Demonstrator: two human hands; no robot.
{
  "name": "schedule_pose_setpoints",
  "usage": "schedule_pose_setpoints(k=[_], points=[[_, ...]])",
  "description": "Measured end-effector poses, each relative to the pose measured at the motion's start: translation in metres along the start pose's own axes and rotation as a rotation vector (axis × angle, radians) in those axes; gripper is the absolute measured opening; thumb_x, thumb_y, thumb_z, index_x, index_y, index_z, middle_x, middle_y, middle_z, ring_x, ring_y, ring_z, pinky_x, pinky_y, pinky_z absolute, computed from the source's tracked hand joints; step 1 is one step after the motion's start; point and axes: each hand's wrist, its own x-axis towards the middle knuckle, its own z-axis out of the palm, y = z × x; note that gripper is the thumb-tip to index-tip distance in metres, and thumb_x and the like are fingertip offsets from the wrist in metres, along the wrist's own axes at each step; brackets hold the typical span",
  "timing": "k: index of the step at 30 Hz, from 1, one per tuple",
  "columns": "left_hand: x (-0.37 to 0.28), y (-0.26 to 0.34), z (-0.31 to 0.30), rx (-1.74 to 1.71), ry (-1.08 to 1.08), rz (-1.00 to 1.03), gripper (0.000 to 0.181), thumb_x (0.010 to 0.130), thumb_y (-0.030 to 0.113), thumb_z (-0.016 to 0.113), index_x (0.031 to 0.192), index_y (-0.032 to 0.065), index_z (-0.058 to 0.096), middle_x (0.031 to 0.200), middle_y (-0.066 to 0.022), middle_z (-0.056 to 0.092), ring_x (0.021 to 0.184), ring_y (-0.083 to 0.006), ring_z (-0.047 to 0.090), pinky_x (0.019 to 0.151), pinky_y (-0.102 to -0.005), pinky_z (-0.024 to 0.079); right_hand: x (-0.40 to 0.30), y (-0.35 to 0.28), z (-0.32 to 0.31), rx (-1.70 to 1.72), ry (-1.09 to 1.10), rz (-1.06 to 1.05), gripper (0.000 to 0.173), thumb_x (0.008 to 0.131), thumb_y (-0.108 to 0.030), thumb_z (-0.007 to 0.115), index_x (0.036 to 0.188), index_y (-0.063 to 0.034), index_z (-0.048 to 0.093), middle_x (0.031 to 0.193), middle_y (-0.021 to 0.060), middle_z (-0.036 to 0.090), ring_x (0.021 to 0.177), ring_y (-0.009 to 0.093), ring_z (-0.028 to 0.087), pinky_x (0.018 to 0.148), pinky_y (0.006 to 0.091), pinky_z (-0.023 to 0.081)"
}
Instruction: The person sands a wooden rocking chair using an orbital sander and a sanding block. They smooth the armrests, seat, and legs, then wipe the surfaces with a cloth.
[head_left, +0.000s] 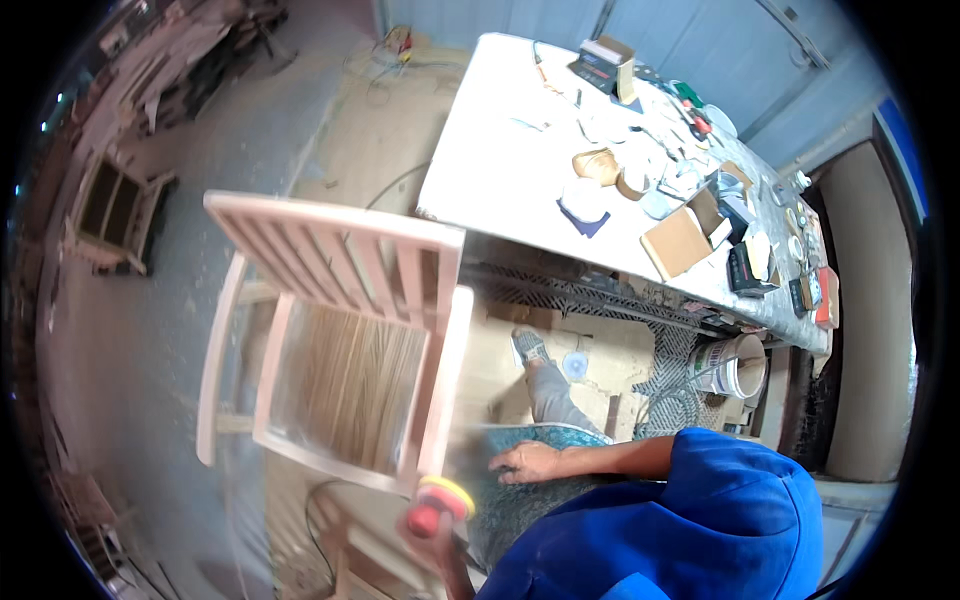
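Observation:
My left hand (433, 532), blurred, grips a red sander with a yellow pad (444, 499). The sander is beside the front corner of an unpainted wooden chair (442, 382); whether they touch cannot be told. The chair has a slatted back (337, 259), armrests and a brown wood-grain seat (352, 382) under what looks like clear film. My right hand (527, 461) holds nothing visible, its fingers loosely bent, and rests on a worn green-blue surface (551, 433) near my leg.
A white-topped table (480, 157) with boxes (677, 241), tape rolls and tools stands ahead to the right. Below it are a white bucket (731, 367) and cardboard. Another wooden chair (116, 210) is far left. A dark cable or hose (309, 517) runs near the chair.

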Motion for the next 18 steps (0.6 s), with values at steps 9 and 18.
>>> schedule_pose_setpoints(k=[9, 18], points=[[0.039, 0.157, 0.302, -0.166, -0.440, 0.092, 0.059, 0.081, -0.003, 0.075, 0.134, 0.0023, 0.048, 0.118, -0.0095, 0.055, 0.099, -0.0180, 0.061, 0.082, -0.0327, 0.055, -0.064, 0.136, -0.221, 0.058, 0.951, 0.129, 0.039, 0.092, -0.027, 0.066, 0.123, -0.0043, 0.068, 0.122, 0.0184, 0.070, 0.106, 0.038, 0.068, 0.095, 0.0443, 0.054], [0.139, 0.226, 0.592, 0.208, -0.429, 0.698, 0.078, 0.078, 0.006, 0.081, 0.146, 0.0015, 0.046, 0.139, -0.0201, 0.049, 0.130, -0.0331, 0.049, 0.111, -0.0406, 0.042, -0.039, 0.210, -0.441, -0.011, 1.279, 0.525, 0.067, 0.074, -0.036, 0.085, 0.125, -0.0013, 0.060, 0.126, 0.0209, 0.054, 0.117, 0.041, 0.052, 0.099, 0.0504, 0.044]])
